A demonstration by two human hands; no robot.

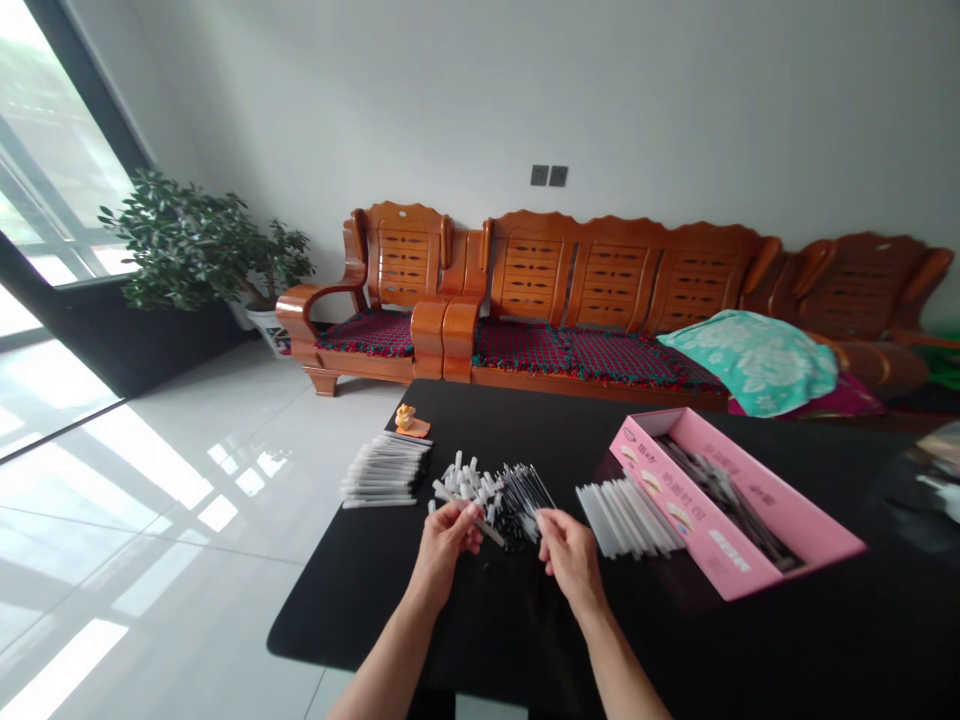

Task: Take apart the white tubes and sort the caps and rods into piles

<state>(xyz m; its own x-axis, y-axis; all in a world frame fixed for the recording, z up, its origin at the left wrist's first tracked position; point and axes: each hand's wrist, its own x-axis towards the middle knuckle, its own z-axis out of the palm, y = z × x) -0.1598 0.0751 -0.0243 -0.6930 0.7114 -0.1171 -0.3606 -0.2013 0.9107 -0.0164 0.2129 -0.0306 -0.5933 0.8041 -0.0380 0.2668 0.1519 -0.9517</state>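
My left hand (447,535) is closed on a translucent pen barrel (491,535), which sticks out to the right and slants down. My right hand (568,550) is pinched at the near end of a bundle of thin dark pen refills (527,488); whatever lies between its fingertips is too small to make out. Just beyond the left hand is a heap of short white caps (469,478). Small black parts (513,530) lie scattered between the hands. On the left, white pen barrels with dark ends (386,468) are laid in a row. More translucent barrels (626,515) lie right of the right hand.
A pink box (810,535) holding dark slender pieces stands on the right of the black table (360,600). A small yellow figurine (406,418) sits at the far left corner. Behind are a wooden sofa (607,270) and a potted plant (202,245).
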